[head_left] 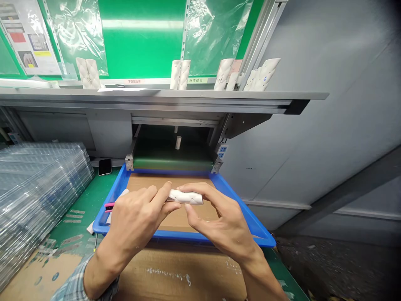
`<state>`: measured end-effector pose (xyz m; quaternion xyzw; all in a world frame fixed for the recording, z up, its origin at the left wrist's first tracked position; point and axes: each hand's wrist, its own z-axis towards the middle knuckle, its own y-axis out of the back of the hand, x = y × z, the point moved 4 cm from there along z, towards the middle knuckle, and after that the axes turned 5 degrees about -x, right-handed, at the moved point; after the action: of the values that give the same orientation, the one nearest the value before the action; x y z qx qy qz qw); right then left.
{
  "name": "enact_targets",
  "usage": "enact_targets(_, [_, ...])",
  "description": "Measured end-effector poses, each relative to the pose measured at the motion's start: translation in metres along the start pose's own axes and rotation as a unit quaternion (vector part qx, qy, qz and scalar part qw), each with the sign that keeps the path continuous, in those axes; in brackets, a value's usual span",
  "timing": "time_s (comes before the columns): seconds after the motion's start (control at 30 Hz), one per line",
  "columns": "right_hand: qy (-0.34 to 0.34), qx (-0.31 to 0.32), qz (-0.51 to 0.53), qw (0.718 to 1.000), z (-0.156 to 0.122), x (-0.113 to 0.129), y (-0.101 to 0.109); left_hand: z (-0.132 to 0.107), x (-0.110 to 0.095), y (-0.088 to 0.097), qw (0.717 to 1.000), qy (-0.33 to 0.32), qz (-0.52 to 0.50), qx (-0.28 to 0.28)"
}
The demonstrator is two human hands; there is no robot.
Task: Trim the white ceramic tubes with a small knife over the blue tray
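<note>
Both hands meet over the blue tray [250, 219], which is lined with brown cardboard. My left hand [138, 217] and my right hand [216, 217] pinch the two ends of a small white cylindrical piece [188, 197], held level above the tray. The left fingers curl round its left end; the right thumb and forefinger clamp its right end. Another white piece [120, 195] and a pink-handled tool [109, 206] lie at the tray's left edge, partly hidden behind my left hand.
A thick stack of clear plastic trays [37, 196] fills the left. A dark phone [104, 166] lies behind it. White patterned pieces [180, 74] stand on the shelf above. A green conveyor belt [172, 163] ends at the tray's far side. Cardboard [175, 271] covers the near bench.
</note>
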<state>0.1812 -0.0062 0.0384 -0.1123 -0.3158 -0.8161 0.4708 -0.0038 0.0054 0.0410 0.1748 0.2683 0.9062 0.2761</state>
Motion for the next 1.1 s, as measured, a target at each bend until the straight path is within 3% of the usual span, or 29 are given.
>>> enact_targets(0.13, [-0.015, 0.008, 0.014, 1.000, 0.001, -0.001, 0.001, 0.000, 0.002, -0.001, 0.999, 0.006, -0.039, -0.012])
enact_targets(0.23, [-0.018, 0.011, 0.026, 0.999, 0.001, -0.001, 0.001, -0.001, 0.009, -0.006, 0.986, 0.049, -0.156, -0.010])
enact_targets(0.3, [-0.008, 0.010, 0.034, 0.999, 0.000, 0.000, 0.002, -0.001, 0.015, -0.012, 0.958, 0.106, -0.265, 0.026])
enact_targets(0.43, [0.013, 0.012, 0.053, 0.998, 0.001, 0.001, 0.002, 0.000, 0.021, -0.021, 0.873, 0.215, -0.423, 0.116])
enact_targets(0.53, [0.001, 0.005, 0.075, 0.997, 0.003, -0.001, 0.002, 0.004, 0.021, -0.019, 0.834, 0.241, -0.482, 0.117])
enact_targets(0.77, [-0.048, 0.006, 0.113, 0.992, 0.002, -0.007, 0.001, 0.004, 0.023, -0.018, 0.832, 0.258, -0.484, 0.086])
enact_targets(0.97, [-0.131, 0.037, 0.205, 0.969, 0.000, -0.021, -0.003, 0.002, 0.023, -0.016, 0.818, 0.246, -0.515, 0.070])
enact_targets(1.1, [-0.121, 0.015, 0.198, 0.973, 0.001, -0.020, -0.001, 0.001, 0.026, -0.021, 0.823, 0.239, -0.508, 0.087])
